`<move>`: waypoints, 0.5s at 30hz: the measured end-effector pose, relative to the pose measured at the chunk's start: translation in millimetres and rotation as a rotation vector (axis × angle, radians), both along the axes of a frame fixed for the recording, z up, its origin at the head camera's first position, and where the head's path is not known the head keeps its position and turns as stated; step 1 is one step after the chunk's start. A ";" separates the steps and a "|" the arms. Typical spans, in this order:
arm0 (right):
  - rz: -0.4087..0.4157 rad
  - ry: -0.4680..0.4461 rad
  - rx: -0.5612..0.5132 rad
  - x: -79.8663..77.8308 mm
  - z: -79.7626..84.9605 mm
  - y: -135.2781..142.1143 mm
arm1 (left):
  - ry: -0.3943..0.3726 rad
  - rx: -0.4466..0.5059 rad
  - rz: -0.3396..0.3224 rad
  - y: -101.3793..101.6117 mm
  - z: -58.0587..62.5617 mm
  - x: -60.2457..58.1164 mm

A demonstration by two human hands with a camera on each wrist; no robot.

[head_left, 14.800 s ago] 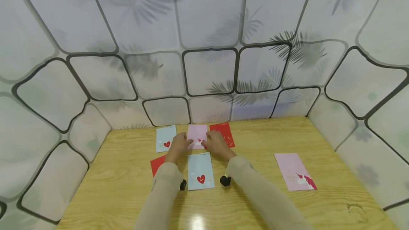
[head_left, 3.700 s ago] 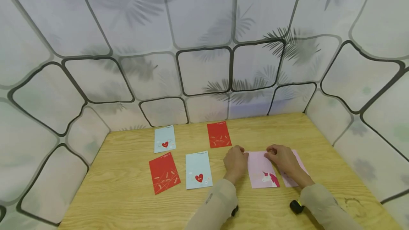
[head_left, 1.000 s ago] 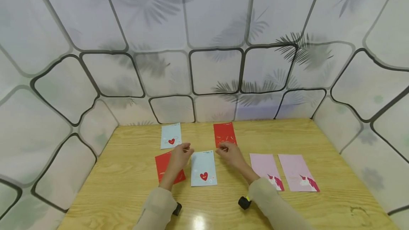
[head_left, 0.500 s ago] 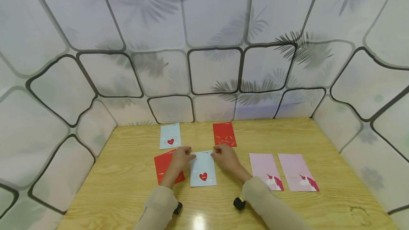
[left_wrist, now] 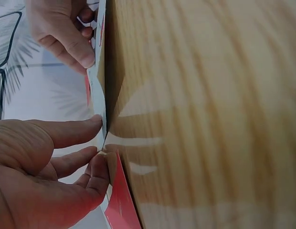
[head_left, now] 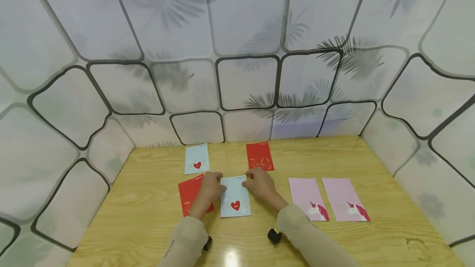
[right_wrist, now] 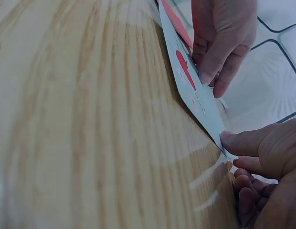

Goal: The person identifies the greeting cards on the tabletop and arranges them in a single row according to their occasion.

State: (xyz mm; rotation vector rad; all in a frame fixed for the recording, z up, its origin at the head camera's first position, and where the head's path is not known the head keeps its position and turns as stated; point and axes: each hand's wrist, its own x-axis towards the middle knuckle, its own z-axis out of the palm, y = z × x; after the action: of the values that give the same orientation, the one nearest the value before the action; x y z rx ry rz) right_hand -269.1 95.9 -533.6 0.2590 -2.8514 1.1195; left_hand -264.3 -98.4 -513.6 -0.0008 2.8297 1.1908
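Both hands are at the upper corners of a light blue card (head_left: 235,197) with a red heart, lying near the middle of the wooden table. My left hand (head_left: 210,186) pinches its left edge, with the thumb on top in the left wrist view. At the right edge, my right hand (head_left: 260,183) pinches the card between thumb and fingers, as the right wrist view shows. Under the left forearm lies a red card (head_left: 188,193), partly covered. Behind the hands lie another light blue card (head_left: 196,158) and a second red card (head_left: 259,155).
To the right, two pink unicorn cards (head_left: 304,193) lie side by side on the wooden table (head_left: 389,226). A patterned cloth wall (head_left: 248,81) encloses the table at the back and both sides.
One pink card has gone from the back middle to beside the other pink card on the right. Since then both hands have returned to the middle and taken hold of the front light blue card.
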 end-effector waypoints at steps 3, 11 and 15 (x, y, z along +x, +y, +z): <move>-0.014 -0.010 -0.012 -0.7 -0.9 0.6 | 0.004 -0.016 0.002 1.0 -0.6 0.5; -0.047 0.013 -0.100 0.3 -2.0 1.8 | 0.000 0.000 0.032 2.5 0.0 1.0; -0.045 0.004 -0.177 2.5 -0.5 1.7 | 0.016 0.051 0.062 2.7 0.2 2.3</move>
State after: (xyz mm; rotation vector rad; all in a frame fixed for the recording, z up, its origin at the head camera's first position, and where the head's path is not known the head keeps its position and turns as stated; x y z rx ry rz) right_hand -266.6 97.6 -534.1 0.1856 -2.7173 1.3490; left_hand -262.0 -95.7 -513.3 -0.0766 2.8310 1.2808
